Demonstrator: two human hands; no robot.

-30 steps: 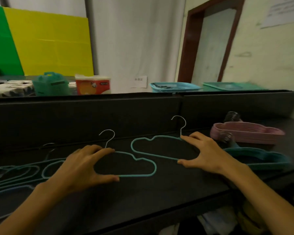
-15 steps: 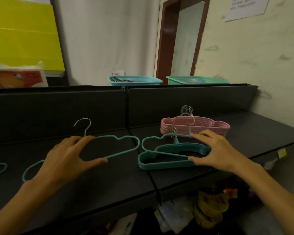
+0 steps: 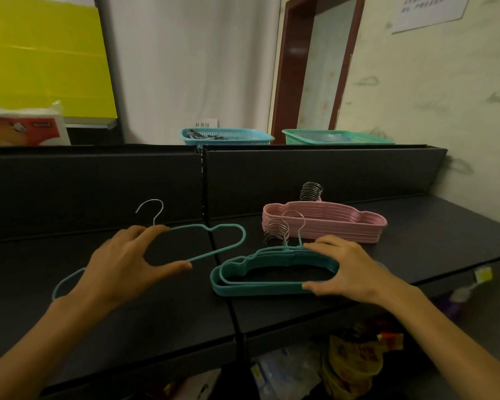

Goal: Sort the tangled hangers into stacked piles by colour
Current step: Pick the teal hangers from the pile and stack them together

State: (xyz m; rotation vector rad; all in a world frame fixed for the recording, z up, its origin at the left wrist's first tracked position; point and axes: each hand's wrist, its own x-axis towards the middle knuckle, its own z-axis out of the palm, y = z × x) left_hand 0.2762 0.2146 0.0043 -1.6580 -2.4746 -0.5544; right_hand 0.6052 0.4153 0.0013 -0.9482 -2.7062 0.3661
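A stack of teal hangers (image 3: 243, 287) lies on the black table (image 3: 433, 235), with a pink stack (image 3: 344, 223) behind it. My right hand (image 3: 347, 269) grips a single teal hanger (image 3: 272, 251) between fingers and thumb, lying on top of the teal stack. My left hand (image 3: 122, 267) holds another teal hanger (image 3: 228, 235) a little left of the stack, fingers on its top bar and thumb under its lower bar; its metal hook (image 3: 153, 209) points up.
A black back wall (image 3: 98, 186) runs behind the table. Beyond it stand a blue basket (image 3: 225, 137), a green basket (image 3: 335, 137) and a red-and-white pack (image 3: 23, 128). Bags and clutter (image 3: 352, 365) sit below the front edge.
Both hands have carried their teal hangers to the right. The right one now lies flat on the teal stack; the left one has come closer to it.
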